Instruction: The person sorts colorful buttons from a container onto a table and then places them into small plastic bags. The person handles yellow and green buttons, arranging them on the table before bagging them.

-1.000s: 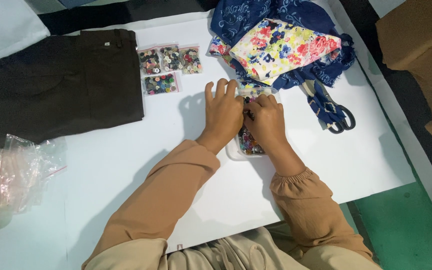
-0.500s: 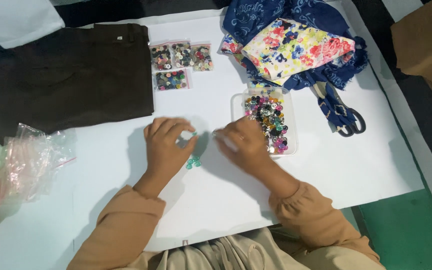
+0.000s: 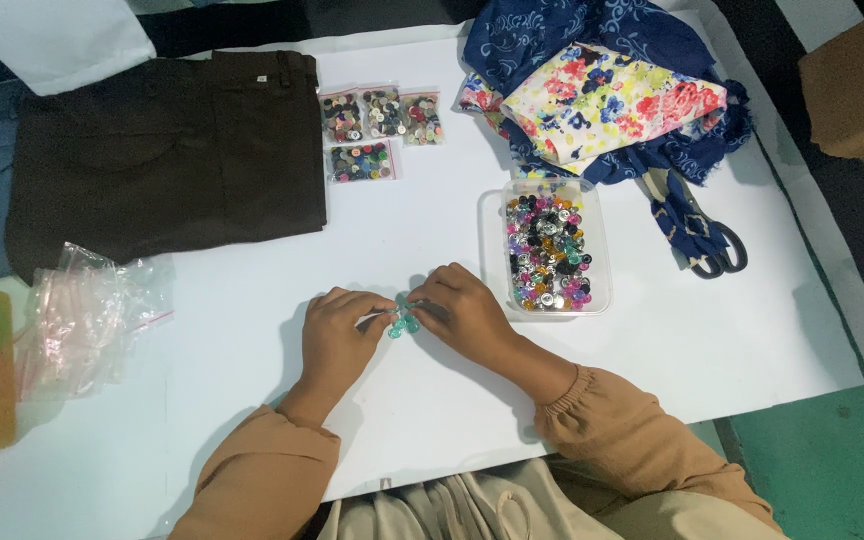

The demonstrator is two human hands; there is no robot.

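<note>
A few teal buttons were pinched between the closed fingertips of the left hand and the right hand, just above the white table; they could have slipped and scattered if the grip loosened. Just right of the right hand a clear tray of mixed buttons could have been knocked, while empty plastic bags were left well to the left hand's left.

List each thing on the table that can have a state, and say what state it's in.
clear tub: open, full of mixed buttons
small button bags: filled, lying flat
scissors: closed
dark trousers: folded
empty plastic bags: crumpled
left hand: pinching teal buttons
right hand: pinching them too
</note>
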